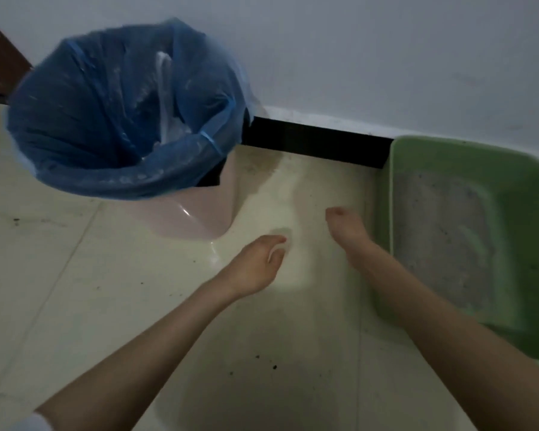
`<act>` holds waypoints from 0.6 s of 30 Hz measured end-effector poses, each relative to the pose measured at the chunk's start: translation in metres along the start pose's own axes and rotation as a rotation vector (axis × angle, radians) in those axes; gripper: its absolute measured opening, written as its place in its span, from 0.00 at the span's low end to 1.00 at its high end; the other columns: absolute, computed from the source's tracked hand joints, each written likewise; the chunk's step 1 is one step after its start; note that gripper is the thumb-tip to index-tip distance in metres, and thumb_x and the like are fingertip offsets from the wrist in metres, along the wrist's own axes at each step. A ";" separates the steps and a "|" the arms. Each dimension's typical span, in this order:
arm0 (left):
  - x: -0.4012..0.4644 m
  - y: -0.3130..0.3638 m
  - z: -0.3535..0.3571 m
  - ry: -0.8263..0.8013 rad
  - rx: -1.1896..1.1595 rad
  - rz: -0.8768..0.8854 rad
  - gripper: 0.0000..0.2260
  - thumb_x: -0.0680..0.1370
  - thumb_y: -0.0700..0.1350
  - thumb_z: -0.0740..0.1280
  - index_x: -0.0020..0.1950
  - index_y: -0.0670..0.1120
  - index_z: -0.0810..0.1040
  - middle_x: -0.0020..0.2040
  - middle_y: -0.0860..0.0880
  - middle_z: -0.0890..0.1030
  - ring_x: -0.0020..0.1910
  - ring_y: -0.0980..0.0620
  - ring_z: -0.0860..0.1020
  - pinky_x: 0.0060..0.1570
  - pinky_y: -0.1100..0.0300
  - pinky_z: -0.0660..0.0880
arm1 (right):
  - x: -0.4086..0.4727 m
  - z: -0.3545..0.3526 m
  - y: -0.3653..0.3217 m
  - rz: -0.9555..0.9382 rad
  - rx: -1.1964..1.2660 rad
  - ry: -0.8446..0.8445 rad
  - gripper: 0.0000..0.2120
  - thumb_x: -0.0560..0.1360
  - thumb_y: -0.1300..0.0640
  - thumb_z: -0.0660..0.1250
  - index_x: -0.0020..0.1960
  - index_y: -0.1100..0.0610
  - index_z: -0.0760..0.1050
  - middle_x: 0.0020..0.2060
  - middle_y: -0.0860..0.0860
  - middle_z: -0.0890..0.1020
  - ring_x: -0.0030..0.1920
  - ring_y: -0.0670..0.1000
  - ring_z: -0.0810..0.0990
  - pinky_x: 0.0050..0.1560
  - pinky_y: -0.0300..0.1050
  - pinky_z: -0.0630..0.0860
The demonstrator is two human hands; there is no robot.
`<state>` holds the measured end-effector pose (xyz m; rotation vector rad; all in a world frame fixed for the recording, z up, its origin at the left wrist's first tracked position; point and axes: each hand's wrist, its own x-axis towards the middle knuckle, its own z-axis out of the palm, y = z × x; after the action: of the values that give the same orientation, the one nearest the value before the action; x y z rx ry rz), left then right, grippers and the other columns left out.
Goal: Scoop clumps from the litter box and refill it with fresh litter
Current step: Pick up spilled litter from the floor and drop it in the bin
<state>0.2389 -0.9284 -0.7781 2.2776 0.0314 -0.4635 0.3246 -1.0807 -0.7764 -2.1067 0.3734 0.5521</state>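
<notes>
Pale glossy floor tiles (75, 290), flecked with dark specks, meet a white wall with a black skirting board (315, 141). Against it stands a pink plastic bin (193, 219) lined with a crinkled blue bag (106, 119) holding whitish debris. Right of it, a green rectangular litter box (535, 213) contains grey granular litter (445, 237). Between them, the left hand (259, 262) curls around something pale and blurred; the right hand (344, 227) looks loosely curled, its grip unclear.
</notes>
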 end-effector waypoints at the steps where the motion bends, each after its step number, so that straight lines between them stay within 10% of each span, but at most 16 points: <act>1: 0.008 -0.014 0.012 -0.035 0.100 -0.010 0.19 0.82 0.44 0.54 0.73 0.41 0.61 0.74 0.45 0.62 0.73 0.50 0.59 0.66 0.71 0.50 | 0.009 0.007 0.014 -0.012 -0.167 -0.023 0.13 0.79 0.62 0.53 0.42 0.60 0.74 0.44 0.62 0.74 0.46 0.55 0.74 0.46 0.43 0.68; 4: 0.034 -0.046 0.034 -0.129 0.365 -0.050 0.24 0.82 0.48 0.48 0.76 0.43 0.45 0.77 0.45 0.45 0.76 0.47 0.44 0.73 0.57 0.43 | 0.034 0.023 0.044 -0.100 -0.583 -0.077 0.20 0.82 0.60 0.49 0.70 0.70 0.61 0.71 0.64 0.63 0.72 0.59 0.60 0.71 0.45 0.54; 11: 0.108 -0.061 0.047 -0.055 0.584 -0.011 0.27 0.80 0.54 0.43 0.76 0.44 0.44 0.77 0.44 0.42 0.76 0.45 0.42 0.72 0.48 0.45 | 0.083 0.039 0.082 -0.286 -0.793 -0.055 0.26 0.81 0.60 0.46 0.75 0.67 0.43 0.76 0.61 0.43 0.76 0.58 0.42 0.75 0.46 0.41; 18: 0.149 -0.060 0.066 -0.040 0.583 0.286 0.22 0.79 0.36 0.52 0.73 0.36 0.57 0.75 0.37 0.54 0.75 0.40 0.54 0.72 0.48 0.49 | 0.015 0.053 0.121 -0.412 -0.858 -0.195 0.32 0.66 0.61 0.43 0.63 0.72 0.71 0.62 0.67 0.74 0.64 0.62 0.74 0.64 0.52 0.71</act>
<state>0.3465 -0.9528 -0.9117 2.7769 -0.5040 -0.3998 0.2684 -1.1039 -0.8952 -2.7938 -0.4987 0.7392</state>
